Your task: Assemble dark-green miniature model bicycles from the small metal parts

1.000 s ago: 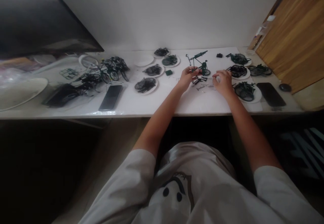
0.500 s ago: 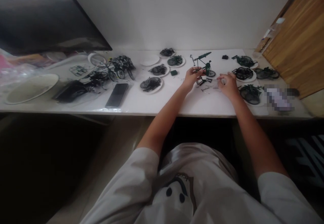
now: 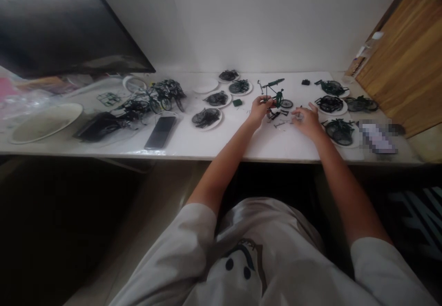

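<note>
A small dark green model bicycle (image 3: pixel 276 95), partly built, stands upright on the white table (image 3: pixel 221 144). My left hand (image 3: pixel 258 109) is closed on its frame from the left. My right hand (image 3: pixel 304 119) rests on the table to the right, fingers pinched over small loose parts (image 3: pixel 280 120) that lie between the two hands; what it pinches is too small to make out.
White plates with dark green parts sit left (image 3: pixel 207 118) and right (image 3: pixel 340 131) of the hands. A black phone (image 3: pixel 160 132) lies to the left, next to a heap of finished model bikes (image 3: pixel 152 98). A wooden board (image 3: pixel 404 61) leans at the right.
The view shifted slightly. My right hand moved a little left and down toward the loose parts; my left hand kept its hold on the model bicycle.
</note>
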### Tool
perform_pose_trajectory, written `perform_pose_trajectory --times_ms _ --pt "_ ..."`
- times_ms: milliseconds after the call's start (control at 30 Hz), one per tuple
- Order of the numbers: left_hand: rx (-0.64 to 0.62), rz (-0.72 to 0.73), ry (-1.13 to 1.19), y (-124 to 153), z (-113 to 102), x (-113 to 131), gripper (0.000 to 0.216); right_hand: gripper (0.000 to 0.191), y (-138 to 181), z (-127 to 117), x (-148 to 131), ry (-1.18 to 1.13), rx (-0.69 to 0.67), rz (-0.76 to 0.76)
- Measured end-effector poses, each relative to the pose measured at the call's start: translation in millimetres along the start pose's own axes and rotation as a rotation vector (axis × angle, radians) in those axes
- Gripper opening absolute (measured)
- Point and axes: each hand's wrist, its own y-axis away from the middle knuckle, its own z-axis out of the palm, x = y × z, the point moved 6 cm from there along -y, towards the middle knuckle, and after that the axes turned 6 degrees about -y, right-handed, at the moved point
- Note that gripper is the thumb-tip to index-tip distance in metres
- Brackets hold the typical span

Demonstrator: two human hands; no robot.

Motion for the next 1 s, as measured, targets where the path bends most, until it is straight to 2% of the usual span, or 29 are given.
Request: perform_pose_trajectory --times_ms 233,500,733,1000 --pt "-0.006 0.002 -0.008 3 1 3 0.013 0.006 1 5 10 -0.049 -0.012 0.013" --pt "0.005 0.008 -0.017 2 0 3 0.016 0.016 1 7 14 -0.002 -0.025 0.015" --pt "0.066 0.026 -0.011 0 -3 5 0.015 0.024 2 9 10 0.080 -0.051 -0.012" --pt "0.043 0.045 -0.025 1 -1 6 0.010 0.029 2 8 7 0.133 -0.110 -0.015"
